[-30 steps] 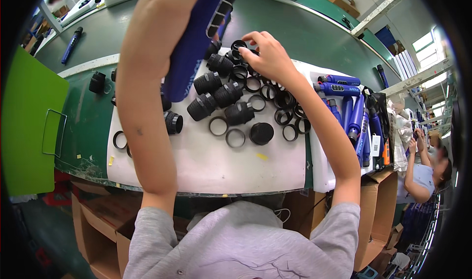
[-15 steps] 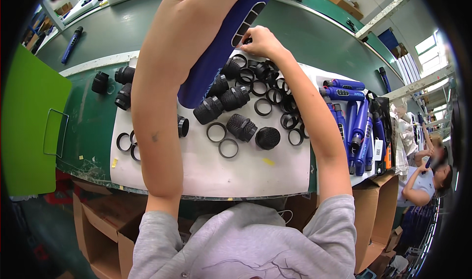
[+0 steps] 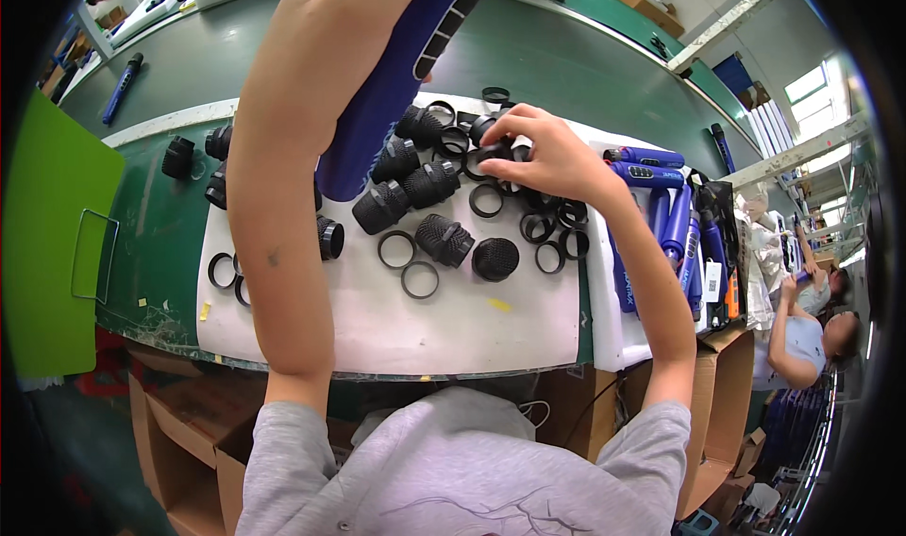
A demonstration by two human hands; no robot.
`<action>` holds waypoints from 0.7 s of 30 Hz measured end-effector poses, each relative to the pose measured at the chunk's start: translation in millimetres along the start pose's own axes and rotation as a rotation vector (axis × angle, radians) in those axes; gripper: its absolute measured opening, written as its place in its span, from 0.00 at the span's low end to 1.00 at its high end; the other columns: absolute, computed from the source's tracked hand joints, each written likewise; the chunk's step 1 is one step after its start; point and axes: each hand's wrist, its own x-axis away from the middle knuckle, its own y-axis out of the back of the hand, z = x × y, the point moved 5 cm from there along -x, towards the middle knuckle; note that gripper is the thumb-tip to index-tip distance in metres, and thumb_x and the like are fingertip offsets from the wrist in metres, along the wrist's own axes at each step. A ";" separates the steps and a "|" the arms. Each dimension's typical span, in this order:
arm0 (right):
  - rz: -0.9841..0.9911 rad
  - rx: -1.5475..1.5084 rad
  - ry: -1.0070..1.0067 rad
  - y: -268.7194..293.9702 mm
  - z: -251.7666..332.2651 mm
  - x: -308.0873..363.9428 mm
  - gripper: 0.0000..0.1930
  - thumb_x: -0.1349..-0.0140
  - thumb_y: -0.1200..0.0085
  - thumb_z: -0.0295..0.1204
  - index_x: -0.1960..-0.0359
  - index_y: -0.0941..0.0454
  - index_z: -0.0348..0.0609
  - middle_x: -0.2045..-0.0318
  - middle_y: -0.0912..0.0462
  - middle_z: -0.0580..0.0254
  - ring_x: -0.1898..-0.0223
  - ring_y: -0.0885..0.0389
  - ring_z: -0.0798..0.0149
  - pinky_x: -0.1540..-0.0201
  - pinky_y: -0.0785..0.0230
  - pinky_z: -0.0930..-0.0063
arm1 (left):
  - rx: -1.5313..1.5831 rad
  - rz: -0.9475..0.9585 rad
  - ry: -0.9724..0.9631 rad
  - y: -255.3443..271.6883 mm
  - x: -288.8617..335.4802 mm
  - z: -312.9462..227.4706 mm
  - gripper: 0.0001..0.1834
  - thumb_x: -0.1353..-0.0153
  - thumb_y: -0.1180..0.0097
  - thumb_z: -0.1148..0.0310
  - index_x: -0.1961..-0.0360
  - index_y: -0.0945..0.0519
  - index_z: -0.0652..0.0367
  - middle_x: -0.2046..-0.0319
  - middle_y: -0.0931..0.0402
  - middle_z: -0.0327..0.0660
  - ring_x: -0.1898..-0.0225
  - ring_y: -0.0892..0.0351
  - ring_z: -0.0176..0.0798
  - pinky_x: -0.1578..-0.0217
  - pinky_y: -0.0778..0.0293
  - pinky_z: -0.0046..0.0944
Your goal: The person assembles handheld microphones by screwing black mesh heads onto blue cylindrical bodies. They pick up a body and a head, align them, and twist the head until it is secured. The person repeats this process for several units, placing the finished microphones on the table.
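The left hand (image 3: 354, 8), partly cut off by the upper edge, is closed around a smooth blue cylindrical microphone body (image 3: 382, 102) with a dark button panel, raised above the desk (image 3: 160, 262) and slanting so that its rounded end points down. The right hand (image 3: 547, 154) is over the far part of the cluster, thumb and forefinger narrowed around a small black piece (image 3: 491, 151); I cannot tell whether it is a ring or a head, nor whether it is firmly gripped. On the white sheet (image 3: 453, 333), many black mesh microphone heads (image 3: 381, 207) and thin black plastic rings (image 3: 495, 99) lie loose and apart from any body, so much of the work appears to be left. Several rings overlap near the right hand, and one head stands dome up. At the right, a group of blue microphone bodies (image 3: 679, 215) lies gathered; whether these are finished is unclear. The held body's far end is out of view, so whether anything is fitted there cannot be told.
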 end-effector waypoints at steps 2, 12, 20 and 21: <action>-0.282 0.190 0.224 5.6 -5.1 -4.4 0.17 0.40 0.36 0.44 0.58 0.15 0.45 0.59 0.20 0.57 0.59 0.20 0.61 0.56 0.26 0.67 | -0.025 0.019 0.003 -6.4 3.3 -5.1 0.19 0.33 0.47 0.55 0.66 0.19 0.62 0.79 0.25 0.32 0.82 0.31 0.22 0.81 0.37 0.24; 0.038 0.325 -0.468 -21.7 -110.3 -98.7 0.19 0.47 0.40 0.45 0.55 0.12 0.57 0.53 0.16 0.49 0.46 0.20 0.50 0.37 0.37 0.56 | 0.006 0.159 -0.106 -19.6 -5.8 11.5 0.25 0.37 0.43 0.47 0.61 0.16 0.63 0.76 0.23 0.35 0.78 0.26 0.26 0.77 0.31 0.27; -0.349 0.175 -0.142 17.0 -53.9 -59.8 0.19 0.45 0.35 0.38 0.56 0.21 0.38 0.59 0.16 0.48 0.57 0.17 0.52 0.48 0.28 0.60 | 0.010 0.100 -0.074 -12.4 -2.8 12.8 0.24 0.35 0.43 0.47 0.62 0.18 0.63 0.75 0.23 0.36 0.77 0.26 0.26 0.76 0.32 0.27; -0.253 0.089 -0.122 15.5 -44.0 -50.9 0.21 0.45 0.34 0.38 0.54 0.23 0.38 0.60 0.16 0.49 0.57 0.18 0.52 0.49 0.28 0.61 | 0.006 0.092 -0.062 -11.9 -3.0 13.6 0.23 0.35 0.44 0.48 0.61 0.18 0.61 0.73 0.22 0.36 0.77 0.25 0.26 0.75 0.31 0.26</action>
